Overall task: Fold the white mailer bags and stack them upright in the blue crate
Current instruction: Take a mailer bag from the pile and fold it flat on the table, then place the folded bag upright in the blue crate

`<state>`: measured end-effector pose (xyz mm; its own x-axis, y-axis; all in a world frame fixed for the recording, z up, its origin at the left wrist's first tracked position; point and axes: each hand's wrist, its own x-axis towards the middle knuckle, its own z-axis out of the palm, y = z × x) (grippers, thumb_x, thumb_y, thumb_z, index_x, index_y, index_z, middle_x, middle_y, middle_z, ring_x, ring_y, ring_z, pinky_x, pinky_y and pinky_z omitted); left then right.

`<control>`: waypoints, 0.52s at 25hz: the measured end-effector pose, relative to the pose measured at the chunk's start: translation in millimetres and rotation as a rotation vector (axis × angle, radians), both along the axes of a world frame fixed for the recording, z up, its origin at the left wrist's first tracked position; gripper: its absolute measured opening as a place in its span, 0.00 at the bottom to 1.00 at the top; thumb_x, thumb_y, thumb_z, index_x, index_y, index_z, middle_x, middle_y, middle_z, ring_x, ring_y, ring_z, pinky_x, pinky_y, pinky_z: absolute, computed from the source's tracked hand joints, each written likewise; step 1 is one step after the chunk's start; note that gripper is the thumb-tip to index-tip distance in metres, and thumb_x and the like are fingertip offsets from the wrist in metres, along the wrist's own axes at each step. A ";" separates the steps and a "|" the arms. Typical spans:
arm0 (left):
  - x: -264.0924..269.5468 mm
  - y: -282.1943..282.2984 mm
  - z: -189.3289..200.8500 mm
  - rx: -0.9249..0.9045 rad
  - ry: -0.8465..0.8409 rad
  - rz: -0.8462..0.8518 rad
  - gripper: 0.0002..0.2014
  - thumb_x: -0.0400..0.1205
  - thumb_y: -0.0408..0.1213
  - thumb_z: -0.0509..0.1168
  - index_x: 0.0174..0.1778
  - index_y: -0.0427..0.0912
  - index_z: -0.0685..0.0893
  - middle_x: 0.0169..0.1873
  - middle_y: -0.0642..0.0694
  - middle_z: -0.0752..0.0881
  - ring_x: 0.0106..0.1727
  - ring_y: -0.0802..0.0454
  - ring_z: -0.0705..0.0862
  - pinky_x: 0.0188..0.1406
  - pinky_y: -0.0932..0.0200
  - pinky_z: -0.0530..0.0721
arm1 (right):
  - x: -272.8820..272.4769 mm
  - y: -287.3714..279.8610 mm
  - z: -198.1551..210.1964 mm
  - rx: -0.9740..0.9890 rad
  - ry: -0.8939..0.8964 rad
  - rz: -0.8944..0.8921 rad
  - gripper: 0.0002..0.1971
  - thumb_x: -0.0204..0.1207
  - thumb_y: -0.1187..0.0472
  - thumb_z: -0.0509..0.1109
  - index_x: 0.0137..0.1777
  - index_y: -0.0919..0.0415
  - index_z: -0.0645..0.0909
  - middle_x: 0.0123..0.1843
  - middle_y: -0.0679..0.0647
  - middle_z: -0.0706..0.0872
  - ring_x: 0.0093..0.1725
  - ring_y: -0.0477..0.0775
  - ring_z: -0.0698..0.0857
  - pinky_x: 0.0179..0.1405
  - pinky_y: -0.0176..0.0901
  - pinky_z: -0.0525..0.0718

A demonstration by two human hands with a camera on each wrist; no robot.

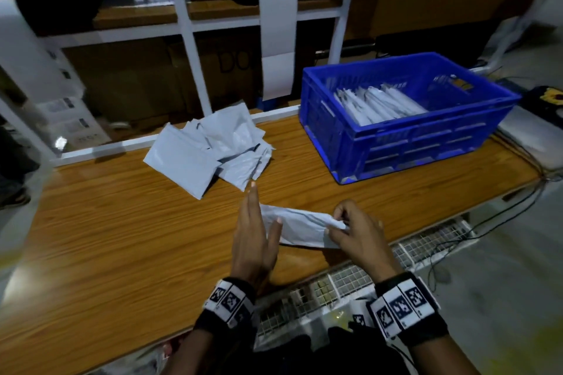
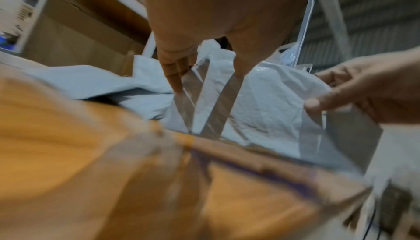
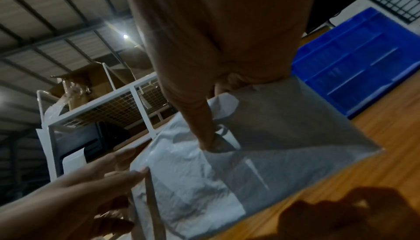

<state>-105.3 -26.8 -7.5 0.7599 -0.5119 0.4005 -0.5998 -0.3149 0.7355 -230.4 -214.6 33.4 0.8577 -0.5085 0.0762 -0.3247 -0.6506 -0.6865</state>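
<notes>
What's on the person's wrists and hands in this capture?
Both hands are bare, no gloves. The left hand and right hand each have a black wrist wrap carrying a white band of square black-and-white fiducial markers. No sleeves are visible on the forearms.

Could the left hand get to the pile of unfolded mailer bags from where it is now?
Probably yes: the left hand is flat, gripping nothing, and only bare tabletop separates it from the pile of unfolded mailer bags.
</notes>
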 end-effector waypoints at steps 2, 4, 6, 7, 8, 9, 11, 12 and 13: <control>-16.1 -31.8 19.6 -0.055 0.024 0.012 0.36 0.90 0.46 0.61 0.90 0.45 0.49 0.86 0.46 0.59 0.85 0.56 0.60 0.78 0.63 0.61 | -17.9 -25.4 10.6 0.006 -0.076 -0.001 0.16 0.71 0.61 0.76 0.47 0.44 0.72 0.38 0.41 0.82 0.42 0.50 0.82 0.49 0.56 0.76; -31.4 -65.3 38.4 -0.094 0.038 0.043 0.34 0.90 0.44 0.62 0.89 0.46 0.53 0.81 0.51 0.65 0.79 0.57 0.67 0.73 0.63 0.66 | -33.2 -56.4 22.4 -0.027 -0.120 0.023 0.17 0.72 0.59 0.74 0.51 0.39 0.72 0.41 0.39 0.84 0.44 0.52 0.84 0.50 0.60 0.80; -42.6 -99.9 52.0 -0.135 0.013 0.049 0.32 0.89 0.41 0.63 0.88 0.47 0.57 0.73 0.55 0.70 0.71 0.58 0.72 0.66 0.61 0.71 | -46.3 -91.4 34.0 -0.094 -0.155 0.056 0.14 0.73 0.54 0.72 0.54 0.38 0.73 0.41 0.39 0.84 0.44 0.53 0.85 0.47 0.61 0.83; -47.4 -118.8 58.8 -0.155 -0.003 0.041 0.32 0.89 0.39 0.64 0.87 0.48 0.58 0.71 0.55 0.71 0.69 0.58 0.73 0.64 0.60 0.73 | -53.5 -109.8 41.2 -0.152 -0.169 0.072 0.13 0.73 0.52 0.71 0.54 0.39 0.74 0.40 0.39 0.82 0.42 0.52 0.84 0.45 0.59 0.81; -50.1 -132.8 64.1 -0.171 -0.014 0.033 0.31 0.88 0.38 0.64 0.87 0.48 0.60 0.69 0.56 0.71 0.67 0.59 0.73 0.62 0.59 0.73 | -58.7 -123.3 46.9 -0.214 -0.179 0.090 0.10 0.74 0.51 0.70 0.52 0.40 0.75 0.37 0.39 0.80 0.40 0.51 0.81 0.43 0.57 0.78; -54.1 -149.6 70.8 -0.188 -0.027 0.022 0.31 0.88 0.37 0.65 0.86 0.49 0.61 0.69 0.56 0.71 0.66 0.59 0.72 0.61 0.58 0.74 | -65.6 -138.6 53.6 -0.275 -0.182 0.092 0.08 0.74 0.49 0.70 0.50 0.41 0.75 0.34 0.39 0.77 0.38 0.49 0.79 0.42 0.54 0.75; -58.9 -175.9 80.5 -0.224 -0.058 0.000 0.31 0.87 0.36 0.66 0.85 0.48 0.63 0.68 0.54 0.73 0.65 0.59 0.73 0.60 0.55 0.77 | -75.7 -163.3 64.4 -0.345 -0.198 0.085 0.06 0.74 0.46 0.69 0.47 0.44 0.76 0.33 0.41 0.78 0.38 0.50 0.81 0.40 0.52 0.77; -60.7 -189.0 87.0 -0.243 -0.068 -0.013 0.31 0.87 0.36 0.67 0.85 0.48 0.64 0.68 0.52 0.75 0.66 0.58 0.74 0.61 0.52 0.79 | -79.2 -175.2 70.9 -0.350 -0.215 0.076 0.07 0.75 0.46 0.68 0.48 0.46 0.78 0.35 0.43 0.81 0.39 0.50 0.83 0.39 0.53 0.80; -60.3 -197.6 91.9 -0.253 -0.074 -0.024 0.31 0.86 0.36 0.67 0.85 0.49 0.64 0.68 0.50 0.77 0.66 0.55 0.76 0.61 0.49 0.82 | -81.0 -183.2 75.6 -0.335 -0.240 0.075 0.09 0.76 0.45 0.68 0.49 0.48 0.80 0.38 0.45 0.84 0.40 0.49 0.84 0.38 0.54 0.81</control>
<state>-165.6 -224.4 84.4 0.7130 -0.4059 0.5717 -0.6597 -0.1121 0.7431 -311.4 -397.9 109.0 0.8293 -0.3582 0.4289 -0.1245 -0.8667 -0.4830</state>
